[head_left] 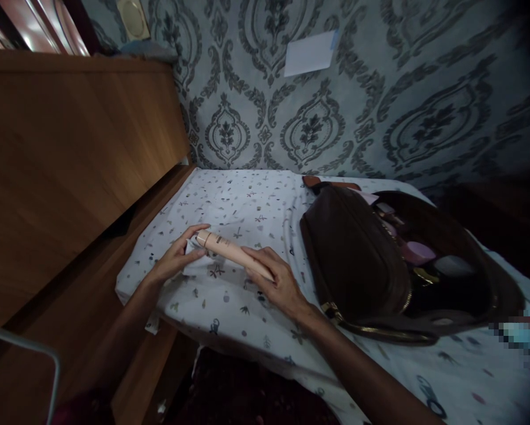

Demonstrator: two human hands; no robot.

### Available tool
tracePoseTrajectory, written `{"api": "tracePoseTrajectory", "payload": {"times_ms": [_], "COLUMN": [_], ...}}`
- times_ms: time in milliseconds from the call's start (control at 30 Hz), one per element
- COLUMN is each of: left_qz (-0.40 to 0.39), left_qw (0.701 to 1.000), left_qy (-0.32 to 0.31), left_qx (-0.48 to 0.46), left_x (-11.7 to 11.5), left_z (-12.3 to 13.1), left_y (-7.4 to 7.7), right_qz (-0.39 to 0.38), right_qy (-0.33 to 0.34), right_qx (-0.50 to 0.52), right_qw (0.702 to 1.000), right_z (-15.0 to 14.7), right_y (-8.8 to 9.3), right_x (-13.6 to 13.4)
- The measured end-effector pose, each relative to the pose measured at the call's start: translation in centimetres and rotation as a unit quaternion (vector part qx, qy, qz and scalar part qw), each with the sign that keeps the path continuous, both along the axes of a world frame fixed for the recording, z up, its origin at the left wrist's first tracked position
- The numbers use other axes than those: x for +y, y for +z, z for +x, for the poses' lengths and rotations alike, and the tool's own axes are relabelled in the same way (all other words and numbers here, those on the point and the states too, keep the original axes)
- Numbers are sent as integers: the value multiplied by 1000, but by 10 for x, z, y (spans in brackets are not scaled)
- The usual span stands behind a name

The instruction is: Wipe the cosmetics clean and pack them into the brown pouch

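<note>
A peach-coloured cosmetic tube (229,250) with dark lettering lies slantwise just above the bed sheet, its capped end pointing up and left. My right hand (277,282) is closed around the lower end of it. At the capped end is my left hand (180,257), thumb and fingers curved around a bunched white cloth (195,267), which blends with the sheet so its outline is hard to see. Whether the left fingers touch the cap cannot be made out. To the right of my hands stands a dark brown bag (353,260), unzipped.
Inside the bag are a pink round item (418,252) and other small things. The patterned white sheet (256,200) covers the bed up to the wallpapered wall (265,106). A wooden cabinet (79,136) borders the left side. At far right is a blurred patch (524,330).
</note>
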State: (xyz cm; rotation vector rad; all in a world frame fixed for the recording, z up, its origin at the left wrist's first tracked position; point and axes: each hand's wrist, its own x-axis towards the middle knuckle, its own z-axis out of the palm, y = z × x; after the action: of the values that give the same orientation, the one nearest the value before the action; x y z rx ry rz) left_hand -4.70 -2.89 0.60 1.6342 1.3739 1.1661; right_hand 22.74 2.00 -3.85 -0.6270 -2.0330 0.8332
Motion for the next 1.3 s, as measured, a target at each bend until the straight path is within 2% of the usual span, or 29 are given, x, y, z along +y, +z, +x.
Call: {"api": "tracePoseTrajectory", "payload": {"times_ms": [167, 333, 400, 567, 800, 1000, 1300], "left_qz": [-23, -30, -13, 36, -58, -57, 41], "left_qw": [999, 996, 996, 998, 994, 994, 998], "left_qy": [12, 74, 81, 45, 61, 75, 52], "left_qx": [-38, -32, -25, -4, -63, -56, 25], "left_x": [6, 8, 5, 1, 3, 3, -1], "left_z": [-1, -4, -4, -4, -6, -3, -15], "left_y": [-5, -12, -10, 1, -8, -9, -3], "right_qz": [8, 17, 14, 11, 22, 22, -9], "right_qy": [22, 36, 33, 17, 29, 34, 14], "right_qx": [8, 4, 8, 15, -4, -3, 20], "right_qw": [1000, 999, 999, 1000, 999, 999, 1000], "right_z": [0, 1, 1, 1, 1, 1, 0], "right_y": [1, 3, 3, 3, 2, 1, 1], "right_x": [-1, -3, -2, -1, -2, -2, 0]}}
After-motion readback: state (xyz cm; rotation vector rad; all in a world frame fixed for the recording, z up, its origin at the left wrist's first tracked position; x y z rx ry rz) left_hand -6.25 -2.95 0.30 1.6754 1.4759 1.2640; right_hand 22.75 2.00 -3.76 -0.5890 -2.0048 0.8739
